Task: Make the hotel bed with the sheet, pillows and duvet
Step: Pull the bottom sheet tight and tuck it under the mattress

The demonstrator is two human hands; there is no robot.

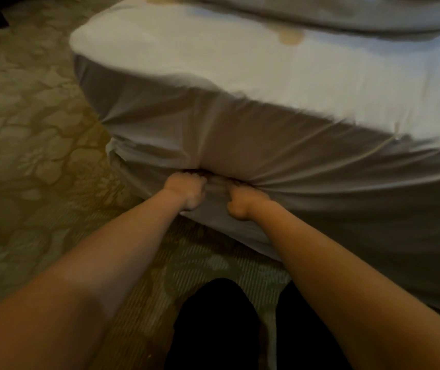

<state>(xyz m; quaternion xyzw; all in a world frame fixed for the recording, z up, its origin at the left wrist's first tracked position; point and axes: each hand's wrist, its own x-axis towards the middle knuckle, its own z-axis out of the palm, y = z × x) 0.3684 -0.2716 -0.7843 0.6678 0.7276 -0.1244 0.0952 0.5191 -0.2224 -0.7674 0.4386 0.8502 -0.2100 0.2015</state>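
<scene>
Here both grips clamp bunched white cotton sheet (240, 145) at bed (213, 62) side's lower edge; left hand (186, 192), right hand (242, 204) near.

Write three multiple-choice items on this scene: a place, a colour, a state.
1. Where do the left hand and right hand meet the sheet? A. its top face B. its lower side edge C. its far corner
2. The sheet's colour? A. white B. red C. black
3. The hands are: A. flat, open B. gripping the sheet C. holding a pillow
Answers: 1 B, both sit low on the side; 2 A, the cloth is white; 3 B, folds radiate from both fists.
</scene>
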